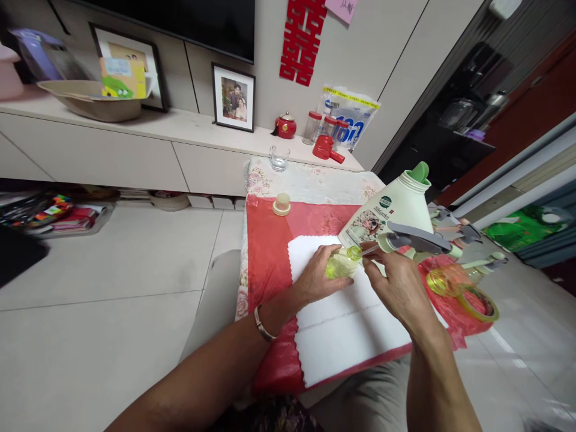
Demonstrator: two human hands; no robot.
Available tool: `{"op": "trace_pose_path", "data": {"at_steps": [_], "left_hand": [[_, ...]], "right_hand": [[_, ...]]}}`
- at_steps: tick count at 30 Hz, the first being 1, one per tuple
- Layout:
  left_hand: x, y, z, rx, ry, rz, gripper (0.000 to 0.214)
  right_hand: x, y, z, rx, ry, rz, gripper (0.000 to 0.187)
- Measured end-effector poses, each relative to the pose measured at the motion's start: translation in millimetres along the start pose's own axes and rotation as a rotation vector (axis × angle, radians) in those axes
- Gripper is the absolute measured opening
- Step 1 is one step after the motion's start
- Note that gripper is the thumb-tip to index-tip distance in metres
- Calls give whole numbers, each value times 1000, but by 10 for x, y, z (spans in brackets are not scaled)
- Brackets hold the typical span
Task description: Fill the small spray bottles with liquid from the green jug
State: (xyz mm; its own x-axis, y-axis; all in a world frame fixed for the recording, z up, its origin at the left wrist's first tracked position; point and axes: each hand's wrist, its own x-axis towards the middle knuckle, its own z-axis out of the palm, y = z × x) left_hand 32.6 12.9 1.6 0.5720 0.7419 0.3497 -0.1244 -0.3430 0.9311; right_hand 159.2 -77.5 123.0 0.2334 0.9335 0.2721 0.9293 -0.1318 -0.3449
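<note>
My left hand (320,273) is closed around a small clear bottle (341,264) with yellow-green liquid, tilted with its open neck to the right. In my right hand (398,279) is a trigger spray head (411,238), grey and pale green, gripped near its dip tube. The tube's end points at the bottle's neck; whether it is inside I cannot tell. Just behind my hands stands a large cream jug (382,207) with a green spout. Both hands are over a white scalloped mat (342,336) on a red plastic sheet (270,264).
A clear spray bottle with yellow liquid (443,282) lies at the right, near a roll of tape (488,312). Toward the back of the table are a translucent cap (282,205) and a glass mug (279,159). Beyond runs a low cabinet (135,162).
</note>
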Motion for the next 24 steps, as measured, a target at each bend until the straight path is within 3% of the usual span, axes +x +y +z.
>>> {"op": "trace_pose_path", "data": {"at_steps": [8, 19, 24], "left_hand": [[-3, 7, -7, 22, -11, 32, 78], [16, -10, -1, 37, -8, 46, 77], [10, -2, -3, 32, 0, 37, 75]], "right_hand": [[-17, -53, -75, -343, -213, 125, 12], [67, -86, 22, -437, -356, 167, 10], [-25, -17, -72, -385, -361, 165, 20]]}}
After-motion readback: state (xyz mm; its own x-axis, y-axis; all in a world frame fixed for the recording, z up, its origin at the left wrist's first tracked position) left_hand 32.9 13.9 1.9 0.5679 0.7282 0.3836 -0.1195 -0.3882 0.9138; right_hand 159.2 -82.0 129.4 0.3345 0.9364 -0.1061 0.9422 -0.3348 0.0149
